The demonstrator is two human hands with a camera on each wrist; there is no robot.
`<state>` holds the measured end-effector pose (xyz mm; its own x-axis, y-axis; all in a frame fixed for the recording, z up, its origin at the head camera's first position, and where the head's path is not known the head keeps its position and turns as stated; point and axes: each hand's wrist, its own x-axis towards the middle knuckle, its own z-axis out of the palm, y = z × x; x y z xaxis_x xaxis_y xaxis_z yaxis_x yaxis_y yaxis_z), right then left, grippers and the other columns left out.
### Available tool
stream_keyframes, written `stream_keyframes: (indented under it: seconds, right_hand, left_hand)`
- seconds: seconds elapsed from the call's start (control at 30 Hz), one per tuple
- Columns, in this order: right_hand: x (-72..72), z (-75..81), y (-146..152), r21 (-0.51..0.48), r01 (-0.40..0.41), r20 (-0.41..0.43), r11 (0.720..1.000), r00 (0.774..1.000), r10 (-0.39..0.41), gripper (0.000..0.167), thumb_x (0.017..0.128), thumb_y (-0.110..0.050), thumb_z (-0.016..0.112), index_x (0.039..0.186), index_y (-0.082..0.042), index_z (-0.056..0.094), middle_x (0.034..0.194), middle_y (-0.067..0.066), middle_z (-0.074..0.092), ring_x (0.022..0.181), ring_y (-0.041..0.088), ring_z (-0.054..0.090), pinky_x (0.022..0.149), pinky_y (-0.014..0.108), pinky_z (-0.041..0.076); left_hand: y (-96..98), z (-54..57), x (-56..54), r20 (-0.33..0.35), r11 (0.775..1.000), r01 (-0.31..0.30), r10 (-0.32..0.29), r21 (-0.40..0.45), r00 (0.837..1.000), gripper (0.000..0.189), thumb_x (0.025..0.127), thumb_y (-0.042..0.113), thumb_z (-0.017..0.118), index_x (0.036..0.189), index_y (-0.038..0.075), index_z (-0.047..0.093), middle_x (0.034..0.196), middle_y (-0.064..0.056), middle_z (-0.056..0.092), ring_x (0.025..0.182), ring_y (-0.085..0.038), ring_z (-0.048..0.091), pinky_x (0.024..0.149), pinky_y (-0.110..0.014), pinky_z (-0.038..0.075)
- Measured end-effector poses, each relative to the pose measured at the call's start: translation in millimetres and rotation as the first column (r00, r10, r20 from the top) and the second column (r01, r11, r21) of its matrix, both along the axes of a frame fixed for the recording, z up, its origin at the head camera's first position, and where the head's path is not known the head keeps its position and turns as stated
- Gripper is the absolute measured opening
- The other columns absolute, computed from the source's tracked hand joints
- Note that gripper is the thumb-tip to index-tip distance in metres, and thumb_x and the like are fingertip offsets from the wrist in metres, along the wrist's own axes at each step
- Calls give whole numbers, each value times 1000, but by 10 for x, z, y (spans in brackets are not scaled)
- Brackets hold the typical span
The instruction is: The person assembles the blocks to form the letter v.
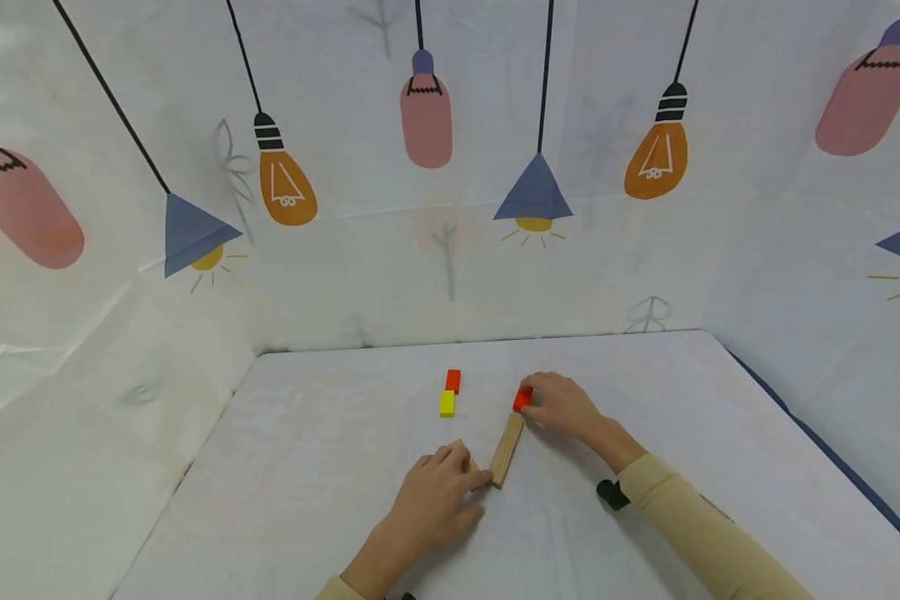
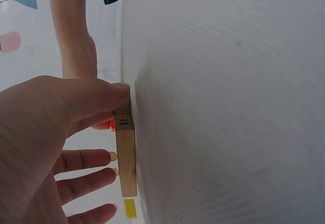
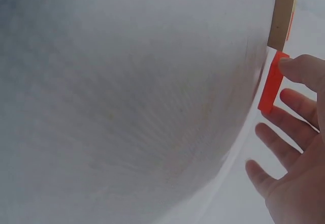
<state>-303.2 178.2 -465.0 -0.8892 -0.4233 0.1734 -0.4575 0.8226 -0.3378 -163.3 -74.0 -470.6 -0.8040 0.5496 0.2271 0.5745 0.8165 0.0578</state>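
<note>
My right hand [image 1: 566, 408] pinches a red block [image 3: 272, 84] end to end, with the thumb on its near end and fingers at the far end. That block lies in line with the far end of a long wooden block [image 1: 507, 450]. A second wooden block [image 2: 127, 163], marked 48 on its end, lies at an angle to the first, their near ends close together. My left hand [image 1: 431, 496] rests over this second block, fingers extended with the tips along it, partly hiding it. Its index finger reaches the corner between the two wooden blocks; the thumb is spread apart.
Left of the right hand, a yellow block [image 1: 447, 403] and another red block [image 1: 453, 382] lie end to end on the white table [image 1: 307, 467]. Behind the table hangs a white sheet [image 1: 330, 275] printed with lamps. A dark strap end [image 1: 612, 495] hangs under the right sleeve.
</note>
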Motion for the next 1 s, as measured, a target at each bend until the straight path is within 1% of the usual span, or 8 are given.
stream_keyframes:
  seconds: [0.2, 0.4, 0.63, 1.0]
  right_hand:
    - [-9, 2, -23, 14, 17, 27, 1000, 999, -17, 25, 86, -23, 70, 108, -14, 68, 106, 1, 68, 97, 20, 59, 91, 43, 50]
    - [-21, -9, -23, 15, 23, 33, 1000, 999, -24, 25, 86, -23, 71, 109, -14, 68, 107, 2, 69, 98, 21, 59, 91, 44, 50]
    - [-40, -55, -5, 34, 2, 31, 999, 1000, -3, 23, 87, -23, 71, 108, -14, 68, 107, 1, 69, 99, 21, 59, 93, 44, 51]
    - [-9, -27, 3, 18, -28, 12, 999, 1000, 28, 20, 89, -23, 69, 106, -13, 71, 110, 4, 71, 105, 25, 63, 94, 46, 50]
  left_hand:
    - [0, -31, -2, -35, 1000, 2, -2, 5, 999, 37, 83, 41, 75, 119, 37, 70, 101, 8, 53, 93, -11, 51, 81, -35, 51]
    - [-2, -16, -3, -26, 1000, 0, 0, 6, 1000, 37, 83, 41, 75, 119, 37, 70, 101, 8, 53, 93, -11, 51, 81, -35, 51]
    - [-1, 2, 6, -16, 1000, 1, -1, 12, 1000, 36, 83, 40, 75, 119, 37, 70, 101, 8, 53, 94, -11, 50, 80, -35, 51]
    - [-1, 0, 6, -15, 1000, -2, 2, 9, 1000, 36, 83, 41, 74, 119, 37, 70, 101, 8, 52, 93, -10, 50, 79, -34, 50]
